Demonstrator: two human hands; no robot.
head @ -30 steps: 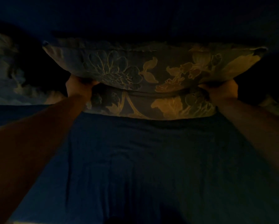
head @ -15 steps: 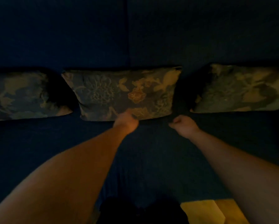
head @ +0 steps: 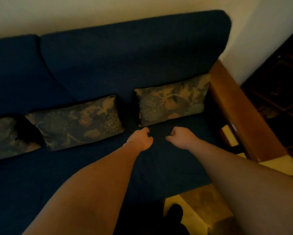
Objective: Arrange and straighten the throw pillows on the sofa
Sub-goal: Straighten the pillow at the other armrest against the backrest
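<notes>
Three floral throw pillows lean against the backrest of a dark blue sofa [head: 125, 61]. The right pillow [head: 172, 100] stands next to the wooden armrest, the middle pillow [head: 76, 122] sits left of it with a gap between, and the left pillow [head: 6, 136] is cut by the frame edge. My left hand [head: 140, 139] hovers just below the right pillow's lower left corner, fingers curled, holding nothing. My right hand [head: 180, 137] is beside it over the seat, also curled and empty.
A wooden armrest [head: 242, 114] bounds the sofa's right end. Beyond it stands dark wooden furniture [head: 281, 85]. A pale wall [head: 108, 11] rises behind the backrest. The sofa's front edge meets yellowish floor [head: 206, 209] at lower right.
Both hands let go of the middle pillow, which now rests against the backrest. My view and hands have shifted right toward the right pillow, and the scene looks brighter.
</notes>
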